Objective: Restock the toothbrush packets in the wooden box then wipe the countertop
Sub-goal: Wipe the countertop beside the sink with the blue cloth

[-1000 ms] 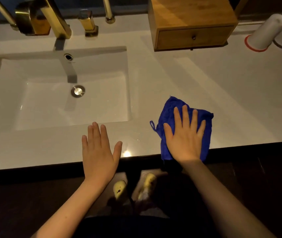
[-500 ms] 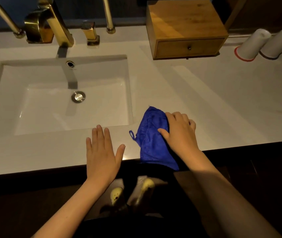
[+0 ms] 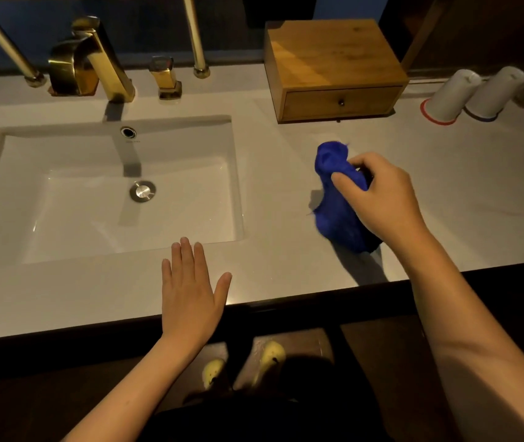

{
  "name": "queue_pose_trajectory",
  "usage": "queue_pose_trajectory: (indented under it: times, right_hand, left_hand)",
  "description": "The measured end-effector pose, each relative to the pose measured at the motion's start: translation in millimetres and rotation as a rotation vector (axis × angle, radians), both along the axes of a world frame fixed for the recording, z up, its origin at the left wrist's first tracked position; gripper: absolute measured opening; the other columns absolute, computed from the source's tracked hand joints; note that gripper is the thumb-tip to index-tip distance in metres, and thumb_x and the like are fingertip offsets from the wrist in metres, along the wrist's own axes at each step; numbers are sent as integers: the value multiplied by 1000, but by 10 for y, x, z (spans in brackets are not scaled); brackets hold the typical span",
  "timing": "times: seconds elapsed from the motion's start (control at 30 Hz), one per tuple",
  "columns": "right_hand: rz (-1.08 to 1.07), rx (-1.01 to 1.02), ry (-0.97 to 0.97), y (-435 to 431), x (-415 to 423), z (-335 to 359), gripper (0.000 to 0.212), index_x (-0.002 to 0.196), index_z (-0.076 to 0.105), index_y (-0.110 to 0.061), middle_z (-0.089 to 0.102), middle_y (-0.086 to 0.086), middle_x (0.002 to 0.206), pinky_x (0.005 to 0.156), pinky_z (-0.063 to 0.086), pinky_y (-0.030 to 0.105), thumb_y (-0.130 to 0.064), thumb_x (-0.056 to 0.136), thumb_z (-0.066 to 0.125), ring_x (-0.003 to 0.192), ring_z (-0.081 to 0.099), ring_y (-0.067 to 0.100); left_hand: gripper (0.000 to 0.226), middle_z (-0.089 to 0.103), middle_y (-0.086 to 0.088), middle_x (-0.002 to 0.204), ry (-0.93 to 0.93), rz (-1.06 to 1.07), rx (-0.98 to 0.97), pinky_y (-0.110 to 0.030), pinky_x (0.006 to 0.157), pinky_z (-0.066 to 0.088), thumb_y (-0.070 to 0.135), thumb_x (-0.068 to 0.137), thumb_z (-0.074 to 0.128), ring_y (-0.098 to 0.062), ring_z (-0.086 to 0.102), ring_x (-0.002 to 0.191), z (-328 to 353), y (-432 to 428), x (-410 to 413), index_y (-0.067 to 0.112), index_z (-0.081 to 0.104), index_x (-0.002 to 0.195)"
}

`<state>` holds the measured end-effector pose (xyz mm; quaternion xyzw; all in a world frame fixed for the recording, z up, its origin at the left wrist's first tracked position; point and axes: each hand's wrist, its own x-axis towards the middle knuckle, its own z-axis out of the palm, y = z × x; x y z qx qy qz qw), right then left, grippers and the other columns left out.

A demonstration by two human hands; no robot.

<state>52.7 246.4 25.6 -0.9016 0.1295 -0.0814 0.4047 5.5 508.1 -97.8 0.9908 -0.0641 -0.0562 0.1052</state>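
Left hand (image 3: 190,291) stays flat and open on the bench (image 3: 270,269) edge at 6 o'clock, holding nothing. Right hand (image 3: 381,199) at 3 o'clock has gone from pressing the blue cloth (image 3: 337,205) flat to bunching it in a closed grip, lifted off the front edge and carried further back; looks like the wipe is wrapping up or moving on. Sink (image 3: 235,173) at 10 o'clock is empty. Wooden box (image 3: 334,59) at 1 o'clock has its drawer shut, packets not visible. Two upturned cups (image 3: 452,94) at 2 o'clock.
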Motion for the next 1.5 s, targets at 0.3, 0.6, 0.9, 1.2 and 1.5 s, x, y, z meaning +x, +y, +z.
queue_pose_trajectory:
  times: [0.3, 0.6, 0.9, 1.2, 1.5]
  right_hand:
    - [-189, -101, 176, 172, -196, -624, 35, 126, 46, -12, 53, 9, 113, 79, 45, 29, -22, 93, 49, 100, 53, 24]
    - [384, -588, 241, 203, -223, -1141, 59, 149, 4, -18, 2, 5, 160, 116, -6, 34, -38, 98, 27, 146, -6, 22]
    - [-80, -534, 235, 112, 197, -1266, 55, 148, 14, -9, 15, 16, 157, 118, 9, 45, -28, 98, 29, 144, 11, 33]
    - [368, -507, 102, 1236, 148, -1292, 54, 148, 15, -14, 19, 9, 157, 116, 3, 39, -31, 98, 26, 145, 12, 28]
    - [923, -599, 51, 972, -163, -1203, 54, 148, 12, -21, 13, 0, 159, 118, -4, 33, -36, 98, 25, 146, 5, 19]
  left_hand:
    - [80, 0, -18, 156, 11, -12, 9, -42, 117, -3, 58, 85, 1, -28, -5, 144, -40, -53, 64, 5, 4, 145]
    - [80, -2, -14, 157, 16, -25, 22, -41, 117, -4, 60, 84, 0, -24, -8, 144, -59, -28, 58, 8, 0, 145]
    - [76, -10, -7, 154, 25, -14, 39, -40, 117, -8, 61, 84, -3, -19, -13, 143, -81, -32, 69, 13, -9, 142]
    - [75, -18, -3, 150, 47, -17, -14, -37, 115, -10, 63, 82, -4, -16, -18, 140, -29, -13, 83, 15, -13, 140]
    - [80, 2, -15, 156, 45, 103, 36, -42, 115, -1, 59, 85, 6, -19, -8, 141, -15, 379, -46, 7, 5, 145]
